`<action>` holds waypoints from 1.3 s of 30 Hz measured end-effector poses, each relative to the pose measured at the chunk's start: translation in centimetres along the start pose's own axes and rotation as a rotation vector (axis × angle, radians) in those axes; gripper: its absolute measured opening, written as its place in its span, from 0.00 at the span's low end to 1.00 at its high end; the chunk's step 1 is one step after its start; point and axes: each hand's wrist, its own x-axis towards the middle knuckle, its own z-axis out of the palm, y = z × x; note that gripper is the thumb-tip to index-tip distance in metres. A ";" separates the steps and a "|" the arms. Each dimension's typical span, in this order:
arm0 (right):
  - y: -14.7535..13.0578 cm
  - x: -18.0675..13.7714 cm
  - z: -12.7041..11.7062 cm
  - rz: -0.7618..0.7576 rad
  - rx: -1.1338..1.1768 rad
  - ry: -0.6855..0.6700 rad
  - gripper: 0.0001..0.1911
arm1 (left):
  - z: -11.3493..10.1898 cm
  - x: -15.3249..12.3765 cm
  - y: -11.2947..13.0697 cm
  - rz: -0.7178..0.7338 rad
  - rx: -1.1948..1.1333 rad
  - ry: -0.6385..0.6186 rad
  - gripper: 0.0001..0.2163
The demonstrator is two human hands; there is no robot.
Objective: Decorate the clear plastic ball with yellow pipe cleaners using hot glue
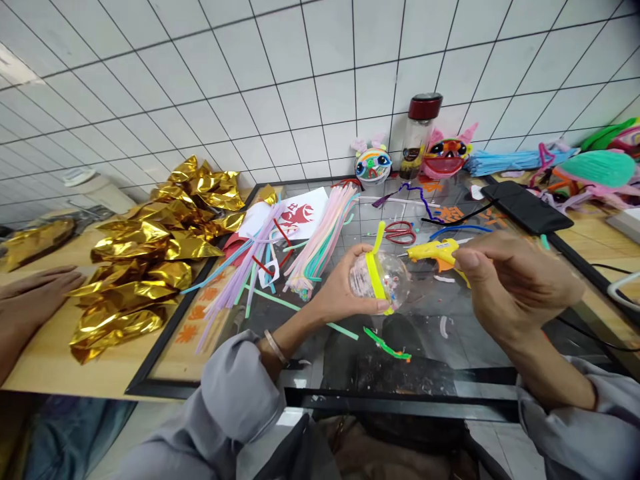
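My left hand (343, 287) is closed round a clear plastic ball (400, 283) with small coloured bits inside. A bright yellow pipe cleaner (376, 277) runs round the ball, one end sticking up. To the right, my right hand (520, 283) is raised with its fingers curled and thumb pressed in; whatever is between them, if anything, is hidden. Just beyond those fingertips lies a yellow glue gun (433, 250), nozzle pointing toward the ball. Red-handled scissors (400, 233) rest behind the ball. A green strip (387, 345) lies on the glass in front.
Bundles of pastel pipe cleaners (327, 233) and crumpled gold foil (145, 267) lie left. Another person's hand (43, 293) rests beside the foil. At the back stand a decorated ball (373, 165), a bottle (419, 140) and a red-faced figure (444, 157). A black pouch (525, 207) lies right.
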 end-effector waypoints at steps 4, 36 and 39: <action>2.5 0.6 -0.6 0.215 -0.217 0.065 0.13 | 0.0 0.0 -0.1 0.011 0.049 0.015 0.38; 6.0 0.4 -1.1 0.634 -0.697 -0.311 0.20 | -0.1 0.1 -1.1 -0.001 0.091 0.171 0.40; 5.3 0.0 -0.9 0.562 -0.498 -0.251 0.18 | 0.1 0.2 -1.1 0.027 0.107 0.172 0.38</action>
